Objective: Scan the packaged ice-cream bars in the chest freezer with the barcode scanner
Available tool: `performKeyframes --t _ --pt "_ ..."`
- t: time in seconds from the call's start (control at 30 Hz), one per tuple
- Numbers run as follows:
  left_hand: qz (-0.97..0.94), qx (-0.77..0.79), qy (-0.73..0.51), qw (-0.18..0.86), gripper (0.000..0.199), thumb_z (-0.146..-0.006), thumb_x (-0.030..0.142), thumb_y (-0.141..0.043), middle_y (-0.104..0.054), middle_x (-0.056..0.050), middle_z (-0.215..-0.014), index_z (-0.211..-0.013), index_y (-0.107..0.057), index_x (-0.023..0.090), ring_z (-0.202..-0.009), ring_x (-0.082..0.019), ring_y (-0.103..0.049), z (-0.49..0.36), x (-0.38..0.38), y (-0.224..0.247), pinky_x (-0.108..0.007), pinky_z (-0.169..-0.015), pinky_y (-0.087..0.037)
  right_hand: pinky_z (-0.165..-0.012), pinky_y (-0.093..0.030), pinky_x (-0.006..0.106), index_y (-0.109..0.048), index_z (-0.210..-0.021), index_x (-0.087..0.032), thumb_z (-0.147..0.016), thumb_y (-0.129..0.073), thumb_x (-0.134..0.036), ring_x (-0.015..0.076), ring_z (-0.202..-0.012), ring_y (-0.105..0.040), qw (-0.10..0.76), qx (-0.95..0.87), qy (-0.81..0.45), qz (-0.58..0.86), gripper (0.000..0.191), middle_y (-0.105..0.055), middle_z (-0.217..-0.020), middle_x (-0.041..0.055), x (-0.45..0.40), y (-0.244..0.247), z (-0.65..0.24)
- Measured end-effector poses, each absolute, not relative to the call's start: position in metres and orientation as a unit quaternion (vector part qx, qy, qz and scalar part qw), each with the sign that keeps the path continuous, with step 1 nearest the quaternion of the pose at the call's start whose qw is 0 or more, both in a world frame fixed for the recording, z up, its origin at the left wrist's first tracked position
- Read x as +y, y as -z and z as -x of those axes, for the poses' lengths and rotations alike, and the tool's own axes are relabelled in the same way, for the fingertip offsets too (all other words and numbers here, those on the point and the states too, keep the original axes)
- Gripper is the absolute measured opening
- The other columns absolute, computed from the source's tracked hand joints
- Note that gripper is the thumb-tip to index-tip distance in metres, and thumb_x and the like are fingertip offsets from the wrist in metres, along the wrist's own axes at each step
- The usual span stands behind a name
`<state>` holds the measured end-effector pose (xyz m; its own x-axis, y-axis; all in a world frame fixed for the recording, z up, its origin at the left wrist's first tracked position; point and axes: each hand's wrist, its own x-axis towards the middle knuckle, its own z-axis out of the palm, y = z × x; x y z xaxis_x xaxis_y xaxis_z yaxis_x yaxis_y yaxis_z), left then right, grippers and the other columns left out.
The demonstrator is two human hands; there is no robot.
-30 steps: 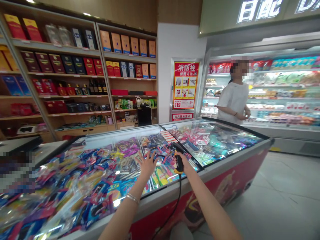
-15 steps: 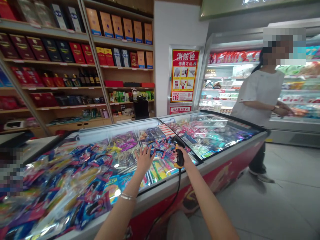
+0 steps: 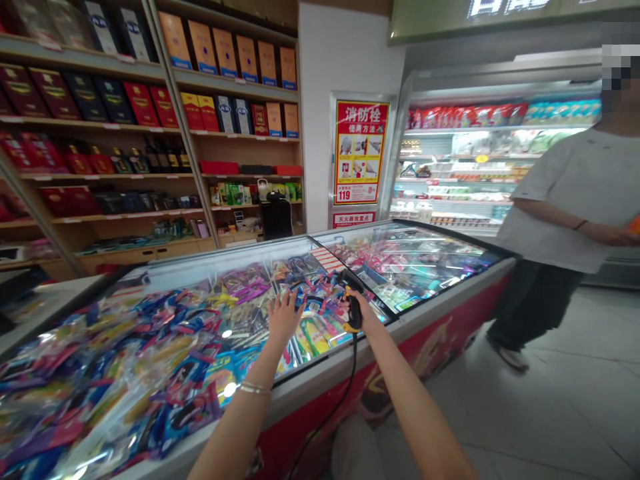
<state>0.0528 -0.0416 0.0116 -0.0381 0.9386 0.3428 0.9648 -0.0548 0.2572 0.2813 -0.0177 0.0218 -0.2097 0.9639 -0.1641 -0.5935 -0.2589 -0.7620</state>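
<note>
Over the glass-topped chest freezer (image 3: pixel 320 363) my left hand (image 3: pixel 284 317) is spread, fingers apart, with nothing in it; whether it touches the glass I cannot tell. To its right, my right hand (image 3: pixel 361 308) is closed around the grip of a black and yellow barcode scanner (image 3: pixel 354 313), whose head points away from me. A dark cable (image 3: pixel 345 393) hangs from the scanner's base down the freezer's front. Colourful wrapped ice creams (image 3: pixel 313 333) lie under the glass by both hands. A heap of blue and purple ice cream packets (image 3: pixel 150 353) spreads to the left.
A person in a white T-shirt (image 3: pixel 565 187) stands at the freezer's right end, holding something orange. Behind are shelves of boxed bottles (image 3: pixel 200 50), a red fire-hydrant sign (image 3: pixel 363 153) and a lit open fridge (image 3: pixel 460 147). Tiled floor (image 3: pixel 480 407) lies at right.
The person in white has moved to the right and nearer, and an orange thing now shows at their hand. My view has turned slightly; my hands hold nearly the same pose.
</note>
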Motion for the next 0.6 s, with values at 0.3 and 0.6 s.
performKeyframes --t 0.3,0.6 --pt "0.628 -0.701 0.323 0.102 0.056 -0.092 0.047 -0.030 -0.047 -0.011 -0.139 -0.134 -0.045 0.014 -0.132 -0.029 -0.037 -0.017 -0.068 -0.062 -0.045 -0.111 -0.024 -0.035 -0.039 0.015 -0.054 -0.073 -0.017 -0.073 -0.063 -0.022 0.0063 -0.040 -0.046 0.524 -0.311 -0.725 0.322 0.009 -0.055 -0.057 -0.0016 -0.025 -0.031 -0.273" --pt "0.553 -0.755 0.303 0.180 0.045 -0.090 0.039 -0.038 -0.054 -0.015 -0.130 -0.124 -0.052 0.013 -0.123 -0.030 -0.046 0.113 -0.138 -0.071 -0.045 -0.106 -0.031 -0.037 -0.041 0.015 -0.055 -0.071 -0.016 -0.075 -0.061 -0.019 0.0063 -0.042 -0.048 0.472 -0.348 -0.758 0.287 0.007 -0.057 -0.058 -0.0009 -0.056 -0.046 -0.180"
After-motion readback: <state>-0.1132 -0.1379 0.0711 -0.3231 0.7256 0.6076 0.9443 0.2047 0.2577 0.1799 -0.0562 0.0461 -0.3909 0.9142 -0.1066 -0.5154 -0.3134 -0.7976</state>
